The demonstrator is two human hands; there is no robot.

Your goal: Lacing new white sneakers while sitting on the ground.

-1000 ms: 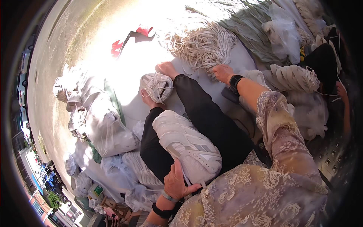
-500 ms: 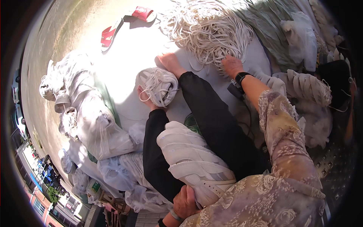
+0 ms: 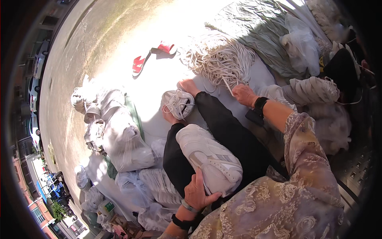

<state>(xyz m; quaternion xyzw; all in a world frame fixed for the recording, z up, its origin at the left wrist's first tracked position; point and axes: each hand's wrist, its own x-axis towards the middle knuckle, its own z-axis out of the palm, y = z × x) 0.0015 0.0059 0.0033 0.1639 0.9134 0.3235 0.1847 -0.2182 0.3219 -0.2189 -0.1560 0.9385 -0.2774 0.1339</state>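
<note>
A row of nested white and grey shoe uppers (image 3: 199, 147) lies across my lap. My left hand (image 3: 197, 193) grips the nearest upper at its side, thumb spread below. My right hand (image 3: 243, 95) is closed in a pinch on flat white shoelaces (image 3: 228, 86), drawn taut out of a big tangled lace pile (image 3: 219, 59). Between my bare feet sits a white shoe upper with a loose bundle of laces (image 3: 178, 104) on it. The fingertips of my right hand are partly hidden.
Clear plastic bags of shoe uppers (image 3: 123, 143) stand to the left, more stacked uppers (image 3: 310, 91) to the right. Red and white slippers (image 3: 139, 65) lie beyond my feet. A grey-green sheet (image 3: 254, 32) spreads at the far right. Parked cars (image 3: 35, 95) show far left.
My right hand has drawn back from the pile, with laces now stretched from it. My left hand has shifted on the uppers, its thumb now spread. The whole view has turned.
</note>
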